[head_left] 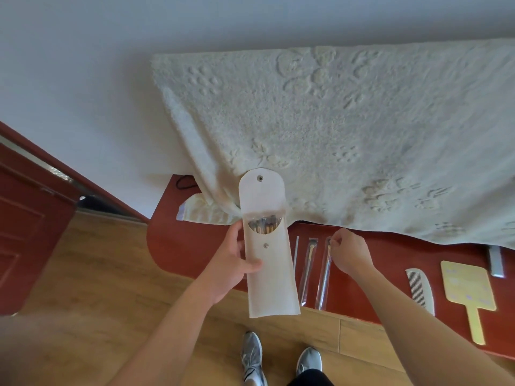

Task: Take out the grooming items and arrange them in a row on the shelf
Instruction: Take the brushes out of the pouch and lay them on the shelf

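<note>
My left hand [233,261] grips a long cream pouch [269,277] by its left edge, thumb across the front. Its snap flap stands open and several brush tips show in the mouth. My right hand [350,256] pinches the top end of a brush in a clear sleeve [324,282] that lies on the dark red shelf [181,246]. Just left of it lie another sleeved brush [306,271] and a thin clear sleeve [296,253], side by side.
Further right on the shelf lie a white comb [420,291], a yellow hand mirror [471,296] and a grey item [496,260]. A cream fleece blanket [334,135] covers the surface behind. Wooden floor and my grey shoes [252,358] are below; a red door [28,232] stands left.
</note>
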The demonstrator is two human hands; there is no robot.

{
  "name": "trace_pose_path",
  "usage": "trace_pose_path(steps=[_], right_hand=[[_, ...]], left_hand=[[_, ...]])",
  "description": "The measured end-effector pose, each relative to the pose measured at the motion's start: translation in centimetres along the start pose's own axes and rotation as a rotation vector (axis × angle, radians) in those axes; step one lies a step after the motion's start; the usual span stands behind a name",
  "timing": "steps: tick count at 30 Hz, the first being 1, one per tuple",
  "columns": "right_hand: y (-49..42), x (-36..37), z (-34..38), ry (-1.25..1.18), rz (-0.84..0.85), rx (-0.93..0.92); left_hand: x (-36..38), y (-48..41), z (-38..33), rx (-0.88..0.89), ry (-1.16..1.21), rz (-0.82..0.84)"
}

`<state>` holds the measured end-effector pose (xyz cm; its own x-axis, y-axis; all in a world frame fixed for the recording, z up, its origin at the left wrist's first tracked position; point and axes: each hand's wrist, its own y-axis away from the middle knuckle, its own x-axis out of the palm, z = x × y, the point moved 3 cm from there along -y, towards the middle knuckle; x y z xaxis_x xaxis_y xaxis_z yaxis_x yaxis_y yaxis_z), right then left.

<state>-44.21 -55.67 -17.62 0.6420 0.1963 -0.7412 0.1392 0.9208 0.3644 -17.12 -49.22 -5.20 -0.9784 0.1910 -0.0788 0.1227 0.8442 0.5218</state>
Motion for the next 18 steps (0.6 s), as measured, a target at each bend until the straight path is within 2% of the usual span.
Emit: trace_pose_path(steps=[8,18], right_hand=[[-0.7,1.6,-0.9,0.067,0.005,-0.008],[-1.1,2.7,-1.6,0.074,-0.083,-0.048]], left_hand=[[0.2,-0.3,0.5,0.025,0.074,0.010],[0.2,-0.6,1.4,0.004,0.135,-0.024]])
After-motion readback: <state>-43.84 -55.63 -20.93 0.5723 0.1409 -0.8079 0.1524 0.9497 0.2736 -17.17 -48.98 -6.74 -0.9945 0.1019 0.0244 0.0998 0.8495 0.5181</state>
